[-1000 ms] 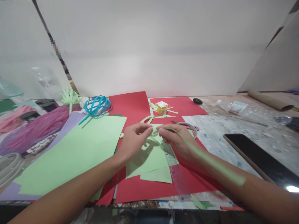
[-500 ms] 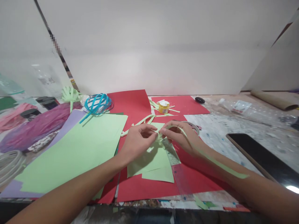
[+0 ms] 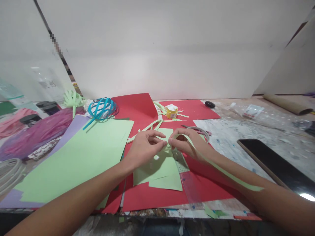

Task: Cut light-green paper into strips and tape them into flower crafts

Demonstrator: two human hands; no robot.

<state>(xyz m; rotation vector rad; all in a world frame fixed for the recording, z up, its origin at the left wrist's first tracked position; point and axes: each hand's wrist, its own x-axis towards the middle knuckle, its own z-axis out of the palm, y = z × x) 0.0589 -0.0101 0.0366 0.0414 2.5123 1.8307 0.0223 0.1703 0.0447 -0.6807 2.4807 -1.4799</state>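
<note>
My left hand (image 3: 147,146) is closed in a pinch above light green paper (image 3: 159,170), its fingertips at a small piece of green paper too hidden to make out fully. Facing it, my right hand (image 3: 188,142) pinches the end of a long light green paper strip (image 3: 226,173), which curls over the hand and lies along the right forearm. The fingertips of both hands nearly meet. Beneath them, the green pieces and a clear ruler (image 3: 190,186) lie on red paper (image 3: 209,183).
Large green sheets (image 3: 78,157) lie at left, with a blue strip ball (image 3: 102,108) behind them. A yellow tub (image 3: 171,111) stands beyond my hands. Near the right hand are a tape roll (image 3: 205,132) and scissors; a phone (image 3: 270,164) lies farther right.
My right hand has shifted slightly, and its fingers are curled a little differently around the strip. The scissors behind it show more. The view has moved slightly.
</note>
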